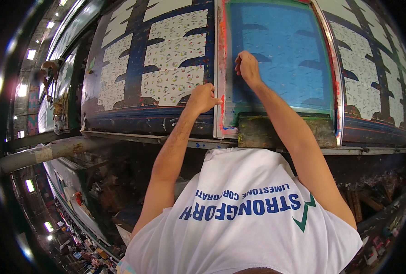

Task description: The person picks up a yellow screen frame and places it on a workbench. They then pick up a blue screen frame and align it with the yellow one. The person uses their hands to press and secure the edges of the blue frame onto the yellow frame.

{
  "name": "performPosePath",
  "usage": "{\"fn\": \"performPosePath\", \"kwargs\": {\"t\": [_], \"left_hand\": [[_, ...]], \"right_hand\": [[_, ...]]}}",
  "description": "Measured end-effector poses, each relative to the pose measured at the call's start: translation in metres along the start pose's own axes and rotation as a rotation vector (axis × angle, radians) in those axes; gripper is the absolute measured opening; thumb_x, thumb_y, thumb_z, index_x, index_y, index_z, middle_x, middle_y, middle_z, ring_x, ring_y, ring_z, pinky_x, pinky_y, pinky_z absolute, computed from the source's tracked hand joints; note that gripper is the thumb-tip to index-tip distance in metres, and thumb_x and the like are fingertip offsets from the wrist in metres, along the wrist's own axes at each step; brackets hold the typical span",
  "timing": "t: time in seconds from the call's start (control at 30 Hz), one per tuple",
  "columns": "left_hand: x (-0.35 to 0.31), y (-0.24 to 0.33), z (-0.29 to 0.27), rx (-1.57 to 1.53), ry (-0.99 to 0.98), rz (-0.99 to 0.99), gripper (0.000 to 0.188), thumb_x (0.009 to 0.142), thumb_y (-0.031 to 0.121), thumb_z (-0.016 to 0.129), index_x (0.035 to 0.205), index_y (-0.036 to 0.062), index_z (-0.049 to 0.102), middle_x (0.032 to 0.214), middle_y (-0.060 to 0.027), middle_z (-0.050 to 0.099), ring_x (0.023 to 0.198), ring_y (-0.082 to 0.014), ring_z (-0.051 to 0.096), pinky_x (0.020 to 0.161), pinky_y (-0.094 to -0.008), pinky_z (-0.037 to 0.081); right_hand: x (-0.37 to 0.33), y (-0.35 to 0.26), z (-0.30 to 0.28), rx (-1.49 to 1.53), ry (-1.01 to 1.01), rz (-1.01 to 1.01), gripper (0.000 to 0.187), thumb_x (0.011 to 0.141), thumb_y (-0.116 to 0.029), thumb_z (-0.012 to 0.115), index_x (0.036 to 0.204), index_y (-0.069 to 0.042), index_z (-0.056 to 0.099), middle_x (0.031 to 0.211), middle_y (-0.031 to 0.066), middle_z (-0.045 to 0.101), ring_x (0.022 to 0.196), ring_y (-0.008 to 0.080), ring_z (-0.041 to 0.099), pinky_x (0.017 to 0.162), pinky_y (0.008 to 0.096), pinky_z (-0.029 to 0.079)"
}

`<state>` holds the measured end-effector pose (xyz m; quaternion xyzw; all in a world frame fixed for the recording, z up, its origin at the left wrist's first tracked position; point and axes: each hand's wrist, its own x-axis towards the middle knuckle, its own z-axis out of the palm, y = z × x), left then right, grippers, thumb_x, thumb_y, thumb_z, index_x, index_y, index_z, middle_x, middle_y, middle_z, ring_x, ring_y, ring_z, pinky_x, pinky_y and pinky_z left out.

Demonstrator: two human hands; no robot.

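A large screen-printing frame with a blue mesh lies on a long printing table. My left hand is closed around the frame's pale, paint-stained left rail near its front corner. My right hand rests, fingers curled, on the blue mesh just inside that rail. A wide squeegee with a grimy wooden back lies along the frame's near edge, between my arms. White printed fabric panels with small coloured motifs lie on the table to the left of the frame.
More patterned panels run on to the right of the frame. A metal rail edges the table's front. A grey pipe crosses at the left. Another person stands far off at the left. Clutter lies on the floor below.
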<state>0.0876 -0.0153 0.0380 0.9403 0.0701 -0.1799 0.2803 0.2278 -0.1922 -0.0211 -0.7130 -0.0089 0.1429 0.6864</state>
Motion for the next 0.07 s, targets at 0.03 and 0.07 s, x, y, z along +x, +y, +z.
{"fn": "performPosePath", "kwargs": {"t": [0.03,0.07], "left_hand": [[-0.001,-0.0023,-0.0026,-0.011,-0.015,0.025,0.057,0.079,0.024,0.093,0.12,-0.0063,0.068,0.101,-0.0187,0.077,0.086,-0.0239,0.077,0.077,-0.0368,0.06],[-0.0005,-0.0015,-0.001,-0.014,-0.015,0.025,0.057,0.079,0.024,0.093,0.12,-0.0063,0.068,0.101,-0.0187,0.077,0.086,-0.0239,0.077,0.077,-0.0368,0.06]], "right_hand": [[-0.004,-0.0007,-0.0033,-0.004,-0.051,0.006,0.029,0.097,-0.023,0.049,0.102,0.001,0.065,0.072,0.0186,0.065,0.059,0.031,0.066,0.069,0.0473,0.058],[-0.0093,0.0003,-0.0028,-0.116,-0.126,-0.019,0.033,0.098,-0.028,0.05,0.101,0.0,0.065,0.077,0.0188,0.069,0.061,0.0324,0.067,0.069,0.0498,0.057]]}}
